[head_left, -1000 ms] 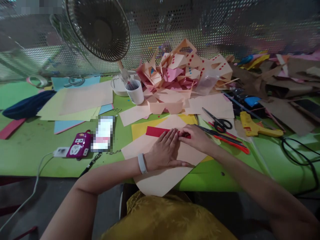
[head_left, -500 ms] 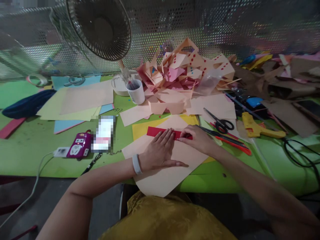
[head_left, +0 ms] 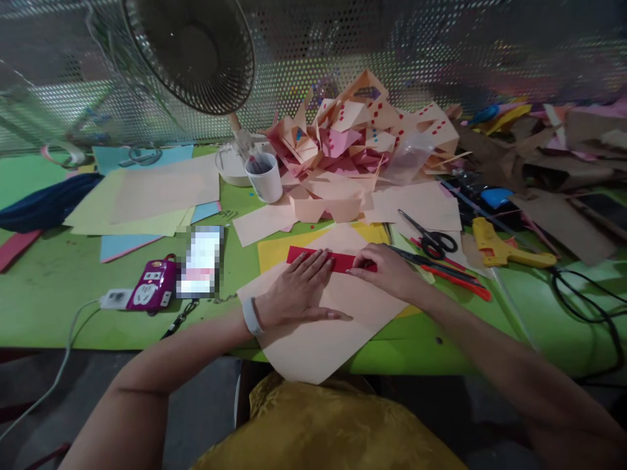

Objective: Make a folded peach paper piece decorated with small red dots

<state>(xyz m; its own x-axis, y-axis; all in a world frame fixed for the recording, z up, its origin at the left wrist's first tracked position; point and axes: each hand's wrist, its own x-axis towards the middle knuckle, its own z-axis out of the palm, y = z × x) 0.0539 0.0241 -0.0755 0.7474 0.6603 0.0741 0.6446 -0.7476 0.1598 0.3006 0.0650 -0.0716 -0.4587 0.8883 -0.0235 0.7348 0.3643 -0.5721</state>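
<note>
Fingers (head_left: 313, 269) down, light touch wanted

Peach sheet (head_left: 337, 339) beneath both. Left hand (head_left: 289, 294) lies flat, fingers nearly together; right hand (head_left: 383, 266) bunches its fingertips, grip unclear. Red strip (head_left: 340, 263), under and between fingers, seems light, crease-prone: take its edges.

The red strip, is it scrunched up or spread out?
Spread out: the red strip lies flat with long, straight edges. The right hand hides some near one end; I can't tell there.

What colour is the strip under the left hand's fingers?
The strip is red; it shows best in the head view.
</note>
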